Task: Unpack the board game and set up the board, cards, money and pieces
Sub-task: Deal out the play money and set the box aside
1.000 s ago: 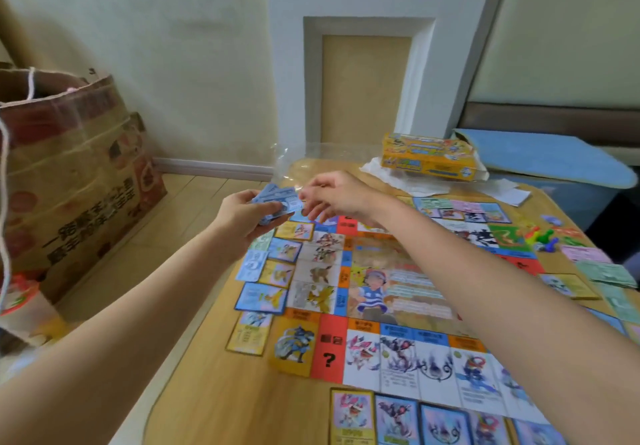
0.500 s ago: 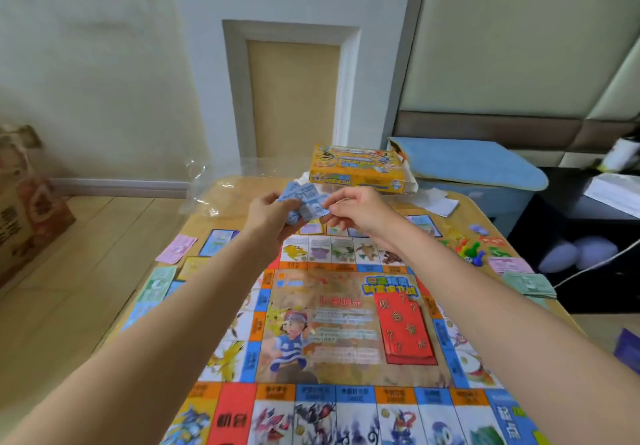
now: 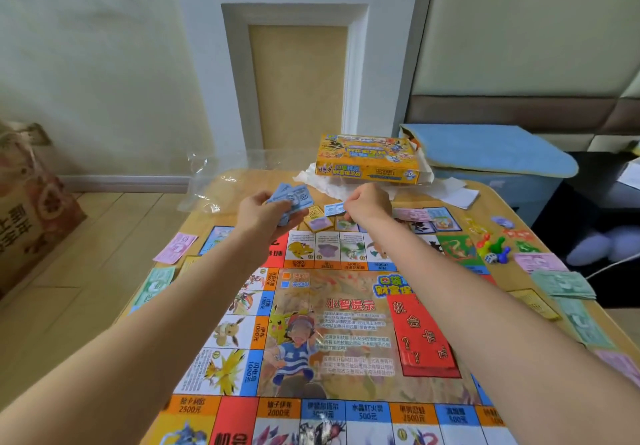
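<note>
The game board (image 3: pixel 332 323) lies unfolded on the wooden table (image 3: pixel 485 198). My left hand (image 3: pixel 266 212) grips a fanned stack of blue 500 notes (image 3: pixel 291 195) above the board's far edge. To its right, my right hand (image 3: pixel 367 205) pinches a single blue note (image 3: pixel 333 209) just beyond that edge, over small cards (image 3: pixel 318 223) laid in a row. A red stack of chance cards (image 3: pixel 424 337) sits on the board's middle right. Coloured pawns (image 3: pixel 491 246) and a die (image 3: pixel 490 258) stand at the right.
The yellow game box (image 3: pixel 369 158) rests on white paper at the table's far side, with clear plastic wrap (image 3: pixel 207 184) to its left. Pink (image 3: pixel 175 247) and green notes (image 3: pixel 562 283) lie beside the board. A paper bag (image 3: pixel 27 202) stands on the floor at left.
The view has swung from the table's left side to its far edge. My right hand has pulled one blue note off the stack and moved it right and down, away from my left hand.
</note>
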`<state>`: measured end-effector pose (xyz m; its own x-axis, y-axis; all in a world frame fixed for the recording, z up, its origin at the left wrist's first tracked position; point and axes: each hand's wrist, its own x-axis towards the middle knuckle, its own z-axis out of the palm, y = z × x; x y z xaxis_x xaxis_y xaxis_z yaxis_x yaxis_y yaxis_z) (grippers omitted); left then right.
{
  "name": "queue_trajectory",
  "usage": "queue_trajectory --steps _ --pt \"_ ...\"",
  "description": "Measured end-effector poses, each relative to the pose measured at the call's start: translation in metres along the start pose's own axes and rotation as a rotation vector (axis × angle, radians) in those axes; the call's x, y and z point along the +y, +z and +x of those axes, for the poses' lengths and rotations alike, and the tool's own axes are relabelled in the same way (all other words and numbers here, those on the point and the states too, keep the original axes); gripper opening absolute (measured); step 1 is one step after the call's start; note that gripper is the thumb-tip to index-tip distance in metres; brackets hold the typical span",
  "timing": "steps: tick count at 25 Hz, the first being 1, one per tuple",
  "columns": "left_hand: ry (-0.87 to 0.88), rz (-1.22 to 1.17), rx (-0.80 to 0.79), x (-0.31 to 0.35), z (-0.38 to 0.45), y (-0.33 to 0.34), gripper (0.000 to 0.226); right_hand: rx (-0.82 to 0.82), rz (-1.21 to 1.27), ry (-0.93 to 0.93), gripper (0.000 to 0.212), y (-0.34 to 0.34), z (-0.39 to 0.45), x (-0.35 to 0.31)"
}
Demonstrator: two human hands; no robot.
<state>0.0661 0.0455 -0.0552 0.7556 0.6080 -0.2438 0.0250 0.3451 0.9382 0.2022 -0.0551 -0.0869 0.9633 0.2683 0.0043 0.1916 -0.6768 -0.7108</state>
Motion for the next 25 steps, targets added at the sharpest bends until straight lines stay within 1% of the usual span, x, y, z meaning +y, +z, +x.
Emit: queue_trajectory --steps 2,4,6,8,9,11,12,13,14,16,18,20,21,23,25 --pt "0.016 0.073 -0.020 -0.002 -0.001 0.001 0.007 -0.017 -0.046 0.008 0.018 -0.001 0.001 0.001" --pt "0.047 0.186 -0.027 -0.004 0.000 0.002 0.013 -0.043 -0.106 -0.012 0.019 -0.005 0.000 0.001" --pt "0.068 0.247 -0.019 -0.003 0.001 0.005 0.017 -0.022 -0.172 -0.060 0.020 -0.012 -0.001 0.000" --pt "0.079 0.238 -0.006 0.000 0.004 0.008 0.018 0.026 -0.248 -0.155 0.022 -0.024 -0.004 -0.001" --pt "0.085 0.210 0.003 0.003 0.006 0.009 0.017 0.005 -0.284 -0.261 0.025 -0.029 -0.005 0.001" --pt "0.090 0.134 0.025 0.005 0.008 0.009 0.018 -0.175 -0.360 -0.511 0.032 -0.033 -0.011 0.005" --pt "0.088 0.110 0.041 0.006 0.009 0.007 0.019 -0.269 -0.400 -0.598 0.035 -0.029 -0.013 0.008" --pt "0.084 0.101 0.056 0.006 0.009 0.006 0.019 -0.343 -0.438 -0.642 0.038 -0.024 -0.015 0.009" --pt "0.080 0.096 0.068 0.005 0.009 0.004 0.017 -0.390 -0.463 -0.657 0.040 -0.018 -0.015 0.011" --pt "0.076 0.090 0.076 0.005 0.008 0.000 0.009 -0.426 -0.488 -0.653 0.044 -0.009 -0.015 0.011" --pt "0.083 0.102 0.073 0.005 0.008 -0.002 0.012 -0.425 -0.511 -0.660 0.048 -0.008 -0.016 0.010" --pt "0.085 0.104 0.071 0.004 0.009 -0.003 0.008 -0.422 -0.522 -0.680 0.051 -0.009 -0.017 0.011" --pt "0.079 0.102 0.071 0.003 0.010 -0.003 0.009 -0.417 -0.514 -0.686 0.052 -0.010 -0.020 0.010" --pt "0.063 0.110 0.073 0.000 0.011 -0.002 0.012 -0.359 -0.429 -0.650 0.055 -0.013 -0.020 0.009" --pt "0.055 0.196 0.091 -0.003 0.015 -0.004 0.010 -0.276 -0.323 -0.548 0.062 -0.023 -0.015 0.008"
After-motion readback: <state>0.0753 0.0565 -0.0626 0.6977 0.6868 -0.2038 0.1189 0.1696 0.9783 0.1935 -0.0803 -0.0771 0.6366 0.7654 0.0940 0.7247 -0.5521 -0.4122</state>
